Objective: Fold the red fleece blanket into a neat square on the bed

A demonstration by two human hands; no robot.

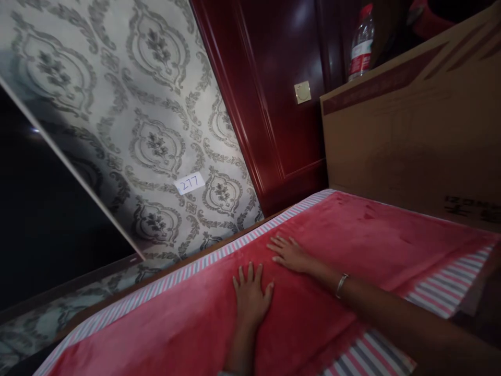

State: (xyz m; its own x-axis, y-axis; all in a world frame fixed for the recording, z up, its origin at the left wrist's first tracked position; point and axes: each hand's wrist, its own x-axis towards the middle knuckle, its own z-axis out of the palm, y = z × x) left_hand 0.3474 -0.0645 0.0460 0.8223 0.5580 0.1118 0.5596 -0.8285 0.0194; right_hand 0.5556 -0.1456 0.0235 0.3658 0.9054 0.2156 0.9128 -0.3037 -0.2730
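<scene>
While both palms lie flat, the left hand [250, 295] sits spread on the red towel [313, 292], fingers fanned and pointing away from the person, gripping nothing. The right hand [291, 254] is just beside it, a little farther out, fingers open and together-ish, laid flat as well; a thin bracelet [341, 285] circles that wrist. Neither hand pinches or lifts any cloth, so the contact reads as pressing down on the nap, which would hold the fabric flat against what lies under it.

The towel is spread wide across the surface in front of the person, and its striped border [203, 263] runs along the far edge, with more stripes showing at the near right corner. It covers the surface so fully that I cannot tell whether a tabletop or a bed carries it; only a thin dark wooden edge peeks out beyond the stripes.

Behind the towel, a large cardboard box [410, 136] stands upright, touching or nearly touching the cloth's far right edge. A plastic water bottle [360, 44] stands behind the box top. On the patterned wall, a small label [190, 183] reads 277, next to dark red wood panelling [274, 104].
</scene>
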